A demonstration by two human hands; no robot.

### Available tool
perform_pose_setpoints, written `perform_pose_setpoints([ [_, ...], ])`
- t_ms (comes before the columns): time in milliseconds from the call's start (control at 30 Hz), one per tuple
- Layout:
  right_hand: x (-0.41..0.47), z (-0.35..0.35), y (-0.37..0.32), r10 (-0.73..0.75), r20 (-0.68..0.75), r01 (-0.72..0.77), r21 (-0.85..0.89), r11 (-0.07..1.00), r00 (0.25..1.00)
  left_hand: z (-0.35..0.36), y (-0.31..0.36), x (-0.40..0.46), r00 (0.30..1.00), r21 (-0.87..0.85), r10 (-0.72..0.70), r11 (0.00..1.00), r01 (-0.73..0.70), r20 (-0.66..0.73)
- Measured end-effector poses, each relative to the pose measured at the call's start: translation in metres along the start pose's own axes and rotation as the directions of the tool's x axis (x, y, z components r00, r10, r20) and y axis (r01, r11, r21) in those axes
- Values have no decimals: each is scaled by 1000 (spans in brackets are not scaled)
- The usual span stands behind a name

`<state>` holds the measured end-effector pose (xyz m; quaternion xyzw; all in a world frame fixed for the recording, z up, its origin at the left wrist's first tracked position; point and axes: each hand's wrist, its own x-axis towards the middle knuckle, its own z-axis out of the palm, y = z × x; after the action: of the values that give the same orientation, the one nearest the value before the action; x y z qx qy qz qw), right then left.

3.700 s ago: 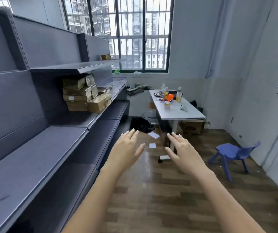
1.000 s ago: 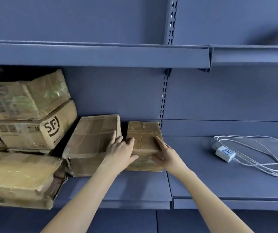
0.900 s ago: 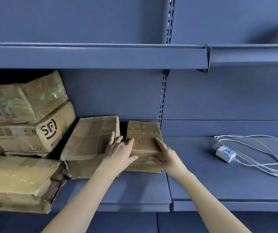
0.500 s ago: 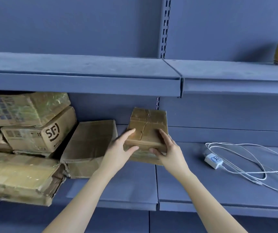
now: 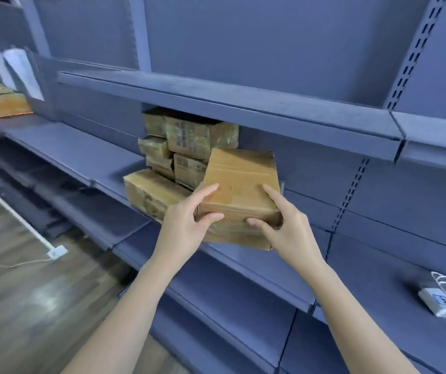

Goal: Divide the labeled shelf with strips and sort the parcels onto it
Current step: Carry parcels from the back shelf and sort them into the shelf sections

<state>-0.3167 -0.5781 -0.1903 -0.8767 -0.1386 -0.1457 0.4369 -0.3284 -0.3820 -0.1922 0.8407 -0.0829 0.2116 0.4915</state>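
Head view: the left hand point(image 5: 186, 225) and the right hand point(image 5: 288, 228) each grip 1 cardboard parcel point(image 5: 239, 184), index fingers laid along its top face and thumbs pressed against its near face, so both hands are closed around the same load. The parcel is held in the air, in front of the middle shelf point(image 5: 243, 268) and below the front lip of the upper shelf point(image 5: 230, 103); whether its far edge touches anything cannot be told. Directly behind and to the left of it sits the parcel stack point(image 5: 178, 155), several boxes piled on the middle shelf under the upper shelf. The step in hand is judged to be the sorting stage: 1 parcel taken from the stack and in carriage toward its slot. No divider strips are visible on this shelf run, so the destination cannot be confirmed from this view. The next move calls for keeping the parcel level, drawing it outward past the upper shelf lip, then carrying it sideways. Open room: bare shelf surface extends left of the stack and right of the hands. On the right, a white charger with cable point(image 5: 437, 300) lies on the shelf and should be avoided. Further parcels point(image 5: 0, 101) rest on a far-left shelf.
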Motion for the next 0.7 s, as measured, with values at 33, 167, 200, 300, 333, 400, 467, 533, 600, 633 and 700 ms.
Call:
perform_pose_setpoints([
  [33,4,12,-10,-27,30,27,20,999,999,-15,-5,-4,999,13,-24,1000,24,-41],
  [167,24,64,-46,-153,130,142,89,986,980,-71,-26,-16,981,97,-87,990,105,-173],
  [200,31,78,-55,-183,153,166,117,979,971,-84,-32,-17,974,125,-94,985,121,-207],
  [300,56,124,-84,-258,225,219,183,958,940,-125,-55,-15,939,157,-121,971,180,-323],
  [333,66,140,-93,-282,248,235,202,951,927,-138,-63,-13,923,150,-137,968,202,-360],
  [400,87,175,-110,-328,289,263,241,934,899,-166,-84,-6,892,138,-158,962,236,-424],
  [467,109,213,-129,-371,313,286,285,915,874,-195,-106,4,865,152,-155,955,255,-478],
  [533,133,254,-150,-416,338,309,327,893,844,-227,-127,16,831,158,-159,946,282,-533],
  [600,156,296,-175,-456,366,321,373,871,811,-262,-149,25,789,162,-170,933,323,-590],
  [633,165,315,-188,-473,375,320,401,858,797,-279,-160,29,769,172,-168,925,339,-616],
  [700,180,354,-214,-513,380,319,467,825,770,-315,-179,36,732,174,-163,916,362,-662],
])
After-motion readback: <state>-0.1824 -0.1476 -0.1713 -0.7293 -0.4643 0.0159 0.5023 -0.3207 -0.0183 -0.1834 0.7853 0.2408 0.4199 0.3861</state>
